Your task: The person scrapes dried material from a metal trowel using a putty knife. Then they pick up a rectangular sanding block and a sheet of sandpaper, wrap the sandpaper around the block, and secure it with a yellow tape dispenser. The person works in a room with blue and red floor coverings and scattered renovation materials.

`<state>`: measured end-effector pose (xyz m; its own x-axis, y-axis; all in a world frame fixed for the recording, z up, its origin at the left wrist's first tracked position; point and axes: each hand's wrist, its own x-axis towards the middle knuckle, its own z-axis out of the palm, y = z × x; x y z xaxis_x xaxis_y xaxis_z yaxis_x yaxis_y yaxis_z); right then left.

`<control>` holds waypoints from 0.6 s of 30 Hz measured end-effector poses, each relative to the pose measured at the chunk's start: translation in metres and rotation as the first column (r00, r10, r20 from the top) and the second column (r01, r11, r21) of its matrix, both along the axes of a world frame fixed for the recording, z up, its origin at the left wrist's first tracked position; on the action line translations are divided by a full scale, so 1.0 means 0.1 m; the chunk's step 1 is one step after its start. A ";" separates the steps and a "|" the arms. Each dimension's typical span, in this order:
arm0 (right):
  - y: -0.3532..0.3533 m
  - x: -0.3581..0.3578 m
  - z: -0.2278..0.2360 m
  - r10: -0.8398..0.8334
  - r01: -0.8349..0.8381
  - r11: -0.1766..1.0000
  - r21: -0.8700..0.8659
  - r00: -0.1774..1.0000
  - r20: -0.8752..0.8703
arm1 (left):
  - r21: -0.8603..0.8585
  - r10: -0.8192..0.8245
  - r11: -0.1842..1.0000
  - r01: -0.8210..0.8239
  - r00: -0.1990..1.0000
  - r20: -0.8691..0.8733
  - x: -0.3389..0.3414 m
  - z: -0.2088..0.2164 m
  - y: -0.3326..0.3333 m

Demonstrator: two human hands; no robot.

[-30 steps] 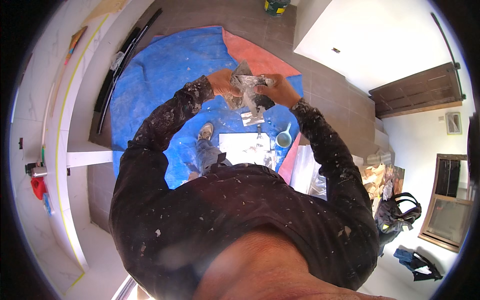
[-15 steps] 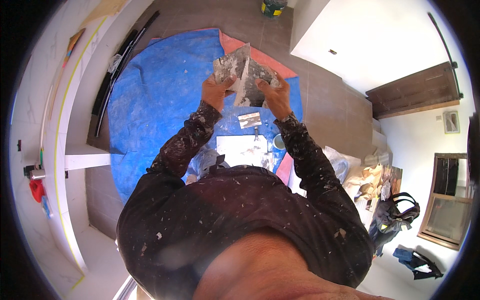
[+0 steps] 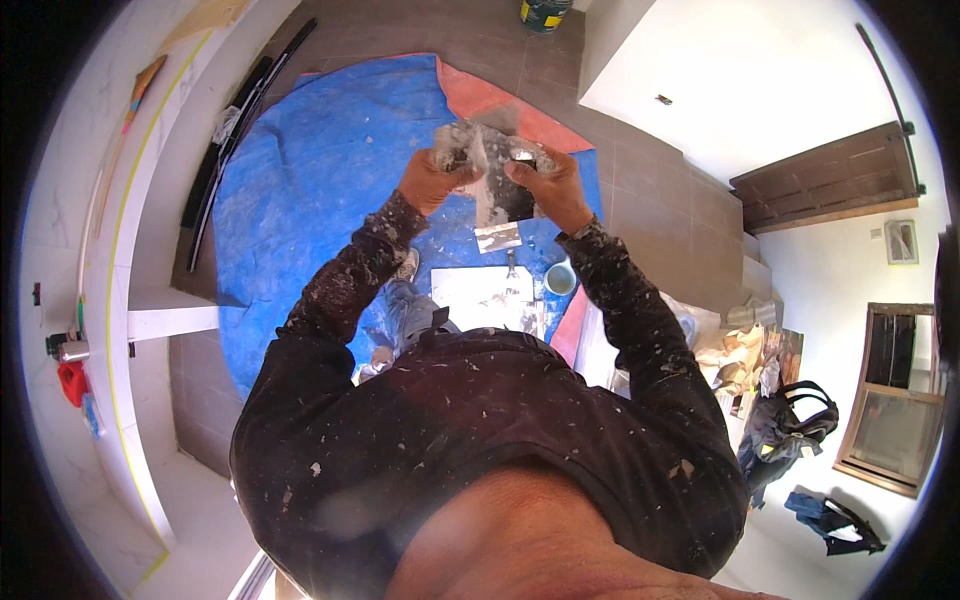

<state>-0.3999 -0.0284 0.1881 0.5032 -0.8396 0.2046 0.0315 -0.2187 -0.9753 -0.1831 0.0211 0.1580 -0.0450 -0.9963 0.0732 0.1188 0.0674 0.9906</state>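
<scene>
Tarp [image 3: 310, 190], blue with a salmon part [image 3: 485, 90] along its far right edge, covers much of the brown tiled floor [image 3: 655, 215]. Above the tarp's right half, the left hand [image 3: 430, 183] pinches a flat, paste-smeared grey blade [image 3: 455, 135], thumb on the near face. Just beside it, also above the tarp, the right hand [image 3: 560, 188] pinches a dark blade [image 3: 515, 205] between thumb and curled fingers. Pale paste shows between the two; blur hides whether their edges touch. On the tarp, on the body's side of the hands, lie a small rectangular plate [image 3: 498, 237], a white board [image 3: 460, 283] and a slim tool [image 3: 511, 262]. A pale green bowl [image 3: 560, 278] stands near the tarp's right edge. Beyond the tarp's far edge stands a dark green bucket [image 3: 545, 14]; left of the tarp lie long black strips [image 3: 250, 115]; right of it sit crumpled brown paper [image 3: 735, 350] and a black backpack [image 3: 790, 425].
</scene>
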 end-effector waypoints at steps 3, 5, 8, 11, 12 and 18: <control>-0.11 -0.01 0.02 0.065 -0.095 0.983 -0.159 0.981 -0.183 | 0.096 -0.143 0.986 0.134 0.985 0.091 0.13 -0.23 -0.14; -0.12 -0.07 0.07 0.005 -0.004 1.000 0.017 0.999 -0.034 | 0.135 0.044 0.991 -0.003 0.953 -0.300 0.02 -0.17 -0.14; -0.06 -0.12 0.04 -0.077 0.074 0.993 0.094 0.996 0.036 | 0.246 0.105 0.967 0.061 0.787 -0.608 0.03 0.05 -0.09; 0.08 -0.05 0.03 -0.121 0.118 0.989 0.087 0.992 0.028 | 0.222 0.077 0.972 0.074 0.796 -0.601 0.02 0.02 -0.02; 0.12 -0.02 0.06 -0.133 0.131 0.987 0.091 0.991 0.018 | 0.159 0.085 0.987 0.007 0.822 -0.563 -0.05 -0.10 -0.01; 0.32 0.08 0.06 -0.247 0.238 0.967 0.090 0.963 0.105 | -0.091 0.254 0.951 -0.294 0.917 -0.306 -0.32 -0.25 0.06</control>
<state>-0.3915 0.0034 0.1943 0.2595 -0.9488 0.1800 0.0991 -0.1592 -0.9823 -0.2153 0.0269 0.1331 0.2712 -0.9467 0.1738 0.3548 0.2662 0.8962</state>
